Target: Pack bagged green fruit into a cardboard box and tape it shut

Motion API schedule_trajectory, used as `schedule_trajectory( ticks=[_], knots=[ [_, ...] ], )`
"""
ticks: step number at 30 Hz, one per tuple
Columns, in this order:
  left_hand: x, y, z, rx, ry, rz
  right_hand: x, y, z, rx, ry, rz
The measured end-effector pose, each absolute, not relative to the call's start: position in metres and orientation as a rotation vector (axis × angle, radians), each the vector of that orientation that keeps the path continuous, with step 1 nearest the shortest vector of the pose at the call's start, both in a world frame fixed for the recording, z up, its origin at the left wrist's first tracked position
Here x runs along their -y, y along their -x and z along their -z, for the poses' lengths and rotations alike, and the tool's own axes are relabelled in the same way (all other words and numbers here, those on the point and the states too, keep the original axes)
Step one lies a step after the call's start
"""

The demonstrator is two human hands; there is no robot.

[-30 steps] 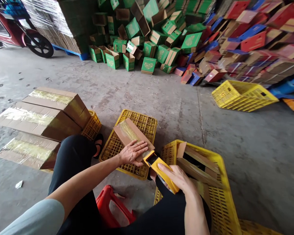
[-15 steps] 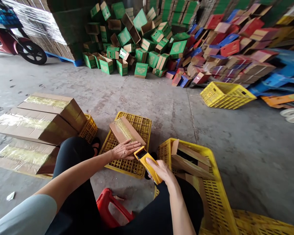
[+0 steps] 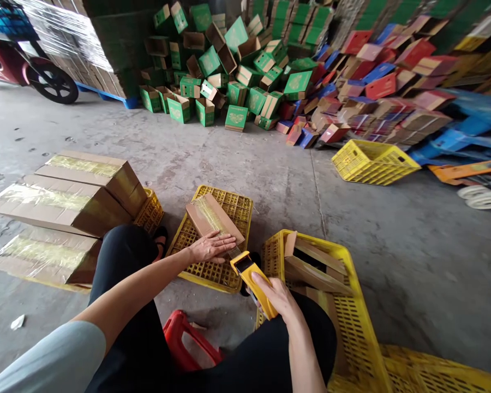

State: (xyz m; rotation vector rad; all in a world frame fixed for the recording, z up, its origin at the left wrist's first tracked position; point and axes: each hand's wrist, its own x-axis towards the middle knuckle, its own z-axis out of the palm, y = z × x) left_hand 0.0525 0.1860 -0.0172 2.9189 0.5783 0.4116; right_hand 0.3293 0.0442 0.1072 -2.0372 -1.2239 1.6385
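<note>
A small brown cardboard box [image 3: 213, 217] with clear tape along its top lies on an upturned yellow crate [image 3: 237, 210] in front of me. My left hand [image 3: 209, 246] rests flat on the box's near end, fingers spread. My right hand [image 3: 279, 297] grips a yellow tape dispenser [image 3: 251, 275], whose front end sits just off the near end of the box. A second yellow crate [image 3: 354, 305] at my right knee holds flat brown cartons [image 3: 313, 267].
Three long taped cartons [image 3: 61, 204] are stacked at my left over another yellow crate [image 3: 152, 210]. A red stool [image 3: 184, 341] stands under me. Piles of green [image 3: 229, 60] and red and blue boxes [image 3: 376, 87] fill the back. A yellow crate [image 3: 372, 161] and a scooter wheel [image 3: 53, 84] sit farther off.
The tape dispenser in my right hand pressed against the box's near end, then drew back a little toward me. My left hand stayed flat on the box.
</note>
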Motion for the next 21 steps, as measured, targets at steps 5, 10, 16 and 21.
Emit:
schedule_trajectory(
  ticks=[5,10,16,21],
  knots=[
    [-0.186,-0.050,0.013,-0.556,-2.909,-0.395,-0.045,-0.327,-0.103,1.212,2.048,-1.639],
    [-0.185,-0.051,0.005,-0.555,-2.871,-0.328,-0.053,-0.321,-0.102,1.227,2.112,-1.621],
    [-0.185,-0.040,-0.006,-0.601,-2.747,-0.310,-0.073,-0.315,-0.090,1.299,2.122,-1.648],
    [-0.206,-0.015,-0.020,-1.020,-2.596,-0.436,-0.080,-0.314,-0.081,1.330,2.130,-1.667]
  ],
)
